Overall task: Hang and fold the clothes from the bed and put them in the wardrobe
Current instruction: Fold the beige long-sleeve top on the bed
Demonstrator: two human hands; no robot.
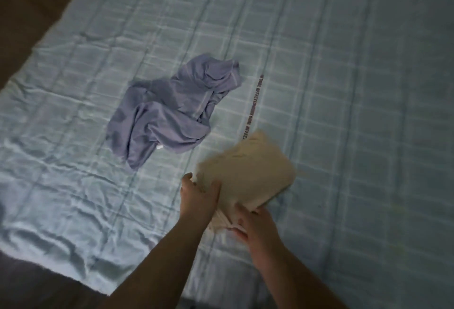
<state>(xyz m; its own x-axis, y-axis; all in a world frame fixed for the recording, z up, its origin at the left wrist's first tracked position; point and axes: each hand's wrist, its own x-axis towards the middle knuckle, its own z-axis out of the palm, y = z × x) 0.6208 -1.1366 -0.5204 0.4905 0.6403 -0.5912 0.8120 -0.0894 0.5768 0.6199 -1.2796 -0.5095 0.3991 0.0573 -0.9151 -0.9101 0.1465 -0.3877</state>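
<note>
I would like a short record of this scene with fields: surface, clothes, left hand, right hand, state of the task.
surface: bed sheet, pale blue checked, wrinkled
folded item: cream garment, compact, blurred
unfolded item: lavender garment, crumpled, lying apart from the cream one
left hand: grips the near left edge of the cream garment
right hand: grips its near lower edge
state: one item folded, one not yet; wardrobe not in view

This is a bedroom in a home. A bed (344, 87) fills nearly the whole view, covered with a pale blue-green checked sheet (73, 173) that is creased and wrinkled on the left. Loose clothing lies on it: a crumpled blue-grey garment (169, 112) near the middle and a cream folded one (248, 173) nearer. Dark floor (29, 1) shows at the far left.
</note>
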